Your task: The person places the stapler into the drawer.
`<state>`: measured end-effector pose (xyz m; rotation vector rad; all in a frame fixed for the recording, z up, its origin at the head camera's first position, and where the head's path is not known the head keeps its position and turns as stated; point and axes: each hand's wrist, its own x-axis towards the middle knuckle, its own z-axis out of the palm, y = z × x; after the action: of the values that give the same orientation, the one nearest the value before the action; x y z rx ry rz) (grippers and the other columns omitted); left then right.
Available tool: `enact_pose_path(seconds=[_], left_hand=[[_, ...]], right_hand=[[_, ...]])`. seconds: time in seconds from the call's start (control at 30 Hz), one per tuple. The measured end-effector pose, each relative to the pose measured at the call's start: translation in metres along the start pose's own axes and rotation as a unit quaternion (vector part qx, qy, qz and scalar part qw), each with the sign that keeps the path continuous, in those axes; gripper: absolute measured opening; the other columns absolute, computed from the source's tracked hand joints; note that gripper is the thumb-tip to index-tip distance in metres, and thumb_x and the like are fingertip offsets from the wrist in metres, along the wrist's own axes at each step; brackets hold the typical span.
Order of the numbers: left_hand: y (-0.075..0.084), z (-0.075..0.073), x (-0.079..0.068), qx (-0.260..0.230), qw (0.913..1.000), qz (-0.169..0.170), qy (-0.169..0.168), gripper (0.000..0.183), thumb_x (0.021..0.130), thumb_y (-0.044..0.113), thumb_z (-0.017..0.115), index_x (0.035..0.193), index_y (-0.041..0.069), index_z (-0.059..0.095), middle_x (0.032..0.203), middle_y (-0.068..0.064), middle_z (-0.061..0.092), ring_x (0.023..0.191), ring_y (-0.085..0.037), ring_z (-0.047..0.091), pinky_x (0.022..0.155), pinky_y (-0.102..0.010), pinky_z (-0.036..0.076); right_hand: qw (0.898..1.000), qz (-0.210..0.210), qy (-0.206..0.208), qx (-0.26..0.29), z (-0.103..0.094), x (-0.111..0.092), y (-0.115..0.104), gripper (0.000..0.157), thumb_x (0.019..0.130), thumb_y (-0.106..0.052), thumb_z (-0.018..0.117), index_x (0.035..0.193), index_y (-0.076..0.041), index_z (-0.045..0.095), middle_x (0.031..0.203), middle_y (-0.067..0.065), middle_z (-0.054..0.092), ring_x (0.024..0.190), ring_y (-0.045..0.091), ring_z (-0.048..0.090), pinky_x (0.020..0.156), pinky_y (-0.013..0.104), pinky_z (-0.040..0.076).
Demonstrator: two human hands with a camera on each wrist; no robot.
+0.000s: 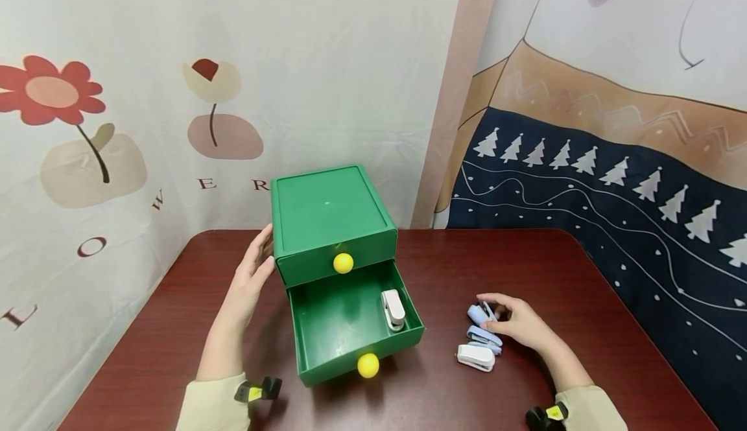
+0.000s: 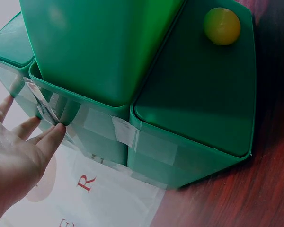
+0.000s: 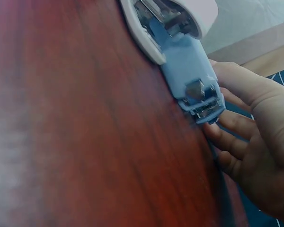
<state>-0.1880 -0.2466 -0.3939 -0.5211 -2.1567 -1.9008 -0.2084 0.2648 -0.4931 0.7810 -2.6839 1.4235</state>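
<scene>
At far left hangs a white cloth backdrop (image 1: 134,3) printed with flowers and letters. In front of it, my left hand (image 1: 238,295) is held with fingers extended and grasping nothing; the fingertips touch the left side wall of the green plastic three-drawer cabinet (image 1: 332,214). Strips of clear tape (image 2: 125,131) run along that wall.

The cabinet stands on the dark red-brown wood-grain table (image 1: 443,275). Its top drawer, fitted with a round yellow knob (image 1: 343,262), is closed. The green middle drawer (image 1: 332,321) is pulled out. The green bottom drawer (image 2: 199,85), seen from my left wrist, is closed. A white stapler (image 1: 393,310) lies inside the middle drawer, against its right side.

To the right of the cabinet, three staplers are grouped closely on the table: a second white stapler (image 1: 475,357) nearest me, a light blue stapler (image 1: 486,338) just beyond it, and another light blue stapler (image 1: 477,314) farthest away. My right hand (image 1: 522,322) pinches this farthest stapler between thumb and fingers. At far right hangs a navy cloth panel (image 1: 589,223) with white trees.
</scene>
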Motion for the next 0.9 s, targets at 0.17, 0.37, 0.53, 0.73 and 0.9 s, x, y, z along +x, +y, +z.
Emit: enact_pose_path(seconds=[0.17, 0.37, 0.53, 0.73, 0.9], left_hand=[[0.001, 0.0, -0.001, 0.0, 1.0, 0.0, 0.0, 0.053, 0.104, 0.01, 0.038, 0.154, 0.017, 0.021, 0.152, -0.007, 0.025, 0.135, -0.022, 0.025, 0.097, -0.018, 0.029], [0.001, 0.0, -0.002, 0.002, 1.0, -0.007, -0.001, 0.054, 0.104, 0.011, 0.038, 0.154, 0.018, 0.02, 0.153, -0.009, 0.023, 0.136, -0.021, 0.025, 0.097, -0.018, 0.029], [0.001, 0.0, -0.001, 0.002, 1.0, -0.007, -0.001, 0.054, 0.104, 0.011, 0.038, 0.154, 0.018, 0.021, 0.153, -0.009, 0.023, 0.136, -0.021, 0.024, 0.097, -0.018, 0.029], [0.001, 0.001, -0.001, -0.002, 1.0, -0.003, -0.001, 0.053, 0.104, 0.01, 0.038, 0.154, 0.017, 0.021, 0.153, -0.008, 0.024, 0.135, -0.018, 0.026, 0.097, -0.018, 0.029], [0.0, 0.0, -0.001, -0.01, 1.0, 0.0, -0.002, 0.053, 0.104, 0.01, 0.038, 0.154, 0.017, 0.021, 0.152, -0.006, 0.025, 0.134, -0.017, 0.027, 0.097, -0.018, 0.029]], right_hand=[[1.0, 0.004, -0.016, -0.018, -0.001, 0.003, -0.001, 0.049, 0.076, -0.011, 0.081, 0.121, 0.001, 0.062, 0.075, -0.003, 0.056, 0.067, 0.009, 0.05, 0.057, 0.026, 0.043], [0.999, 0.034, -0.013, -0.037, -0.001, 0.001, -0.006, 0.05, 0.075, -0.008, 0.08, 0.121, -0.001, 0.063, 0.075, -0.002, 0.054, 0.066, 0.009, 0.048, 0.055, 0.025, 0.041], [0.997, 0.044, 0.006, -0.056, 0.0, -0.003, -0.009, 0.049, 0.073, -0.004, 0.078, 0.12, -0.003, 0.065, 0.085, 0.0, 0.056, 0.068, 0.01, 0.047, 0.055, 0.026, 0.041], [0.996, 0.017, 0.04, -0.072, 0.003, -0.004, -0.011, 0.049, 0.07, 0.001, 0.077, 0.118, 0.0, 0.066, 0.096, 0.002, 0.059, 0.068, 0.009, 0.047, 0.054, 0.025, 0.041], [0.995, -0.009, 0.063, -0.08, 0.001, -0.001, -0.02, 0.05, 0.068, 0.003, 0.076, 0.117, 0.002, 0.065, 0.101, 0.005, 0.061, 0.066, 0.008, 0.047, 0.053, 0.025, 0.041]])
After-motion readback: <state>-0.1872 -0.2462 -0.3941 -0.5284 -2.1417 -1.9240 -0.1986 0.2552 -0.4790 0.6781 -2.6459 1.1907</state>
